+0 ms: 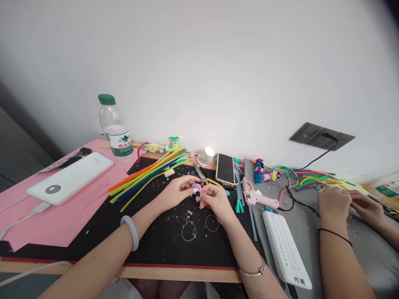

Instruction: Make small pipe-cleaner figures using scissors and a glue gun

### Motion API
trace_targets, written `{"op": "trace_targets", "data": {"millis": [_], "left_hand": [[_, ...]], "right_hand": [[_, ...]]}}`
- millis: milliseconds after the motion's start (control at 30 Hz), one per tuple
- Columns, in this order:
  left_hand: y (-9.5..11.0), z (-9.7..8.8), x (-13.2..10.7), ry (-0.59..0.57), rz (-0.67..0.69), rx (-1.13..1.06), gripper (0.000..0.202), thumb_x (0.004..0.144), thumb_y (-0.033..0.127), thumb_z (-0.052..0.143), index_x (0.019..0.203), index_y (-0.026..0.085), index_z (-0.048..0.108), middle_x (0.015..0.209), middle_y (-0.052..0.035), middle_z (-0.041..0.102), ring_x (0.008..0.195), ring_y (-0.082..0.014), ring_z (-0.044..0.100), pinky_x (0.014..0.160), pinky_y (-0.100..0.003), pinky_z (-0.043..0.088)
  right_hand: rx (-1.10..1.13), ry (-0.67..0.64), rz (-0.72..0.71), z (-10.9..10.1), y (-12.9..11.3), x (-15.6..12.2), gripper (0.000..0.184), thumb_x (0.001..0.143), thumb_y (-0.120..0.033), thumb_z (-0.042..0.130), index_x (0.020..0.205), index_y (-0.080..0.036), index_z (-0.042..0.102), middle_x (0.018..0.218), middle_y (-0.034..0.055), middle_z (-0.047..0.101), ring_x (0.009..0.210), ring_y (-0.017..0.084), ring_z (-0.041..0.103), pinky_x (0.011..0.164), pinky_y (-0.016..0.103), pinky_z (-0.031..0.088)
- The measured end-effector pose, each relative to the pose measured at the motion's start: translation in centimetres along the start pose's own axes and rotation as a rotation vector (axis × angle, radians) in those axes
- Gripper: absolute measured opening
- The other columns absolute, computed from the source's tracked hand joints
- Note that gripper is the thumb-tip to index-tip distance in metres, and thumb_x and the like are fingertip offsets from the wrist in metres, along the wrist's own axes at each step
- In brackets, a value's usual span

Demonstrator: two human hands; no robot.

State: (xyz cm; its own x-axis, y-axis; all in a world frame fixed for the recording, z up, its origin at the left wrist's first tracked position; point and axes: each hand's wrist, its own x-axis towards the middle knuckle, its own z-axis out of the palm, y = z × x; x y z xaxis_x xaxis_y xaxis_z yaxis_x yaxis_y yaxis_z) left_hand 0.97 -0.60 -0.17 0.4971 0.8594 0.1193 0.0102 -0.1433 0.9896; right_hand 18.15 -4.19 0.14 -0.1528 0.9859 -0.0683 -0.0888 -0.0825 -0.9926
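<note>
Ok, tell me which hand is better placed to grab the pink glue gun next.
Probably the right hand: the pink glue gun lies off to its right, while the left hand is farther away. Both hands are on the small purple piece, though.

You get soft, fairly even light, with the wall [208,104] palest just above the white cup [205,157], darker far to its left, and wide-angle stretch tilting the bottle [116,128] leftward of it.

One phone [226,169]; left of it, one bottle [116,139], one cup [205,158], one power bank [75,176]; right of it, one glue gun [261,199], two co-worker's hands [335,202]; nearer the wearer than it, one purple piece [196,187], two rings [182,232], two bangles [134,234].
</note>
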Motion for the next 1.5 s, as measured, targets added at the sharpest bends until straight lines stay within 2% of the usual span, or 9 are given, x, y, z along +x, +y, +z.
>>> {"op": "trace_targets", "data": {"millis": [233,367,533,700,900,1100,1333,1500], "left_hand": [[0.2,0.0,-0.1,-0.024,-0.039,-0.069,0.028,0.079,0.025,0.060,0.106,0.017,0.060,0.088,-0.0032,0.063,0.074,-0.0141,0.061,0.072,-0.028,0.047],[0.4,-0.1,-0.1,0.015,-0.060,-0.104,0.028,0.076,0.022,0.062,0.104,0.016,0.060,0.083,-0.0001,0.059,0.071,-0.0121,0.059,0.071,-0.027,0.046],[0.6,-0.3,-0.1,0.081,-0.048,-0.072,0.026,0.077,0.027,0.064,0.101,0.017,0.060,0.075,0.0026,0.055,0.065,-0.0104,0.056,0.068,-0.026,0.046],[0.6,-0.4,-0.2,0.131,-0.036,-0.081,0.024,0.078,0.029,0.064,0.099,0.017,0.059,0.079,0.0011,0.058,0.066,-0.0104,0.056,0.067,-0.026,0.046],[0.7,-0.1,-0.1,0.128,-0.076,-0.151,0.022,0.079,0.031,0.063,0.093,0.017,0.055,0.084,-0.0002,0.061,0.068,-0.0113,0.060,0.064,-0.025,0.048],[1.1,0.1,-0.3,0.106,-0.144,-0.136,0.031,0.075,0.034,0.066,0.096,0.019,0.051,0.086,0.0003,0.060,0.057,-0.0085,0.058,0.055,-0.023,0.047],[0.8,0.2,-0.1,0.095,-0.121,-0.127,0.033,0.071,0.031,0.070,0.097,0.018,0.053,0.088,0.0002,0.059,0.060,-0.0085,0.058,0.057,-0.023,0.047],[0.5,0.3,-0.1,0.073,-0.096,-0.086,0.026,0.076,0.032,0.064,0.095,0.018,0.055,0.089,-0.0005,0.059,0.061,-0.0092,0.059,0.057,-0.024,0.047]], "right_hand": [[-0.020,-0.040,0.019,-0.1,0.1,0.0,0.019,0.067,-0.029,0.076,0.070,-0.014,0.063,0.057,-0.0006,0.066,0.042,0.008,0.055,0.043,0.018,0.044],[-0.039,-0.001,0.013,-0.1,0.0,0.1,0.022,0.066,-0.033,0.077,0.070,-0.015,0.065,0.055,-0.0018,0.063,0.042,0.008,0.053,0.045,0.020,0.044],[-0.079,0.057,-0.023,-0.1,0.2,0.2,0.020,0.068,-0.033,0.075,0.071,-0.014,0.068,0.050,-0.0023,0.060,0.045,0.008,0.053,0.049,0.020,0.042],[-0.066,0.072,-0.029,0.0,0.3,0.2,0.016,0.068,-0.029,0.071,0.077,-0.015,0.067,0.058,-0.0011,0.064,0.046,0.009,0.053,0.049,0.021,0.044],[-0.058,0.153,-0.072,0.1,0.1,0.2,0.015,0.068,-0.025,0.069,0.080,-0.016,0.066,0.059,-0.0027,0.062,0.046,0.008,0.053,0.048,0.021,0.044],[-0.070,0.220,-0.136,0.0,0.0,0.1,0.014,0.069,-0.025,0.065,0.080,-0.016,0.066,0.057,-0.0026,0.060,0.048,0.010,0.054,0.050,0.023,0.046],[-0.078,0.248,-0.143,0.1,-0.2,0.1,0.013,0.069,-0.023,0.064,0.079,-0.017,0.067,0.055,-0.0023,0.059,0.047,0.010,0.052,0.049,0.023,0.044],[-0.084,0.236,-0.136,0.0,-0.2,0.0,0.012,0.070,-0.024,0.065,0.079,-0.016,0.067,0.054,-0.0026,0.059,0.047,0.010,0.051,0.049,0.023,0.044]]}}
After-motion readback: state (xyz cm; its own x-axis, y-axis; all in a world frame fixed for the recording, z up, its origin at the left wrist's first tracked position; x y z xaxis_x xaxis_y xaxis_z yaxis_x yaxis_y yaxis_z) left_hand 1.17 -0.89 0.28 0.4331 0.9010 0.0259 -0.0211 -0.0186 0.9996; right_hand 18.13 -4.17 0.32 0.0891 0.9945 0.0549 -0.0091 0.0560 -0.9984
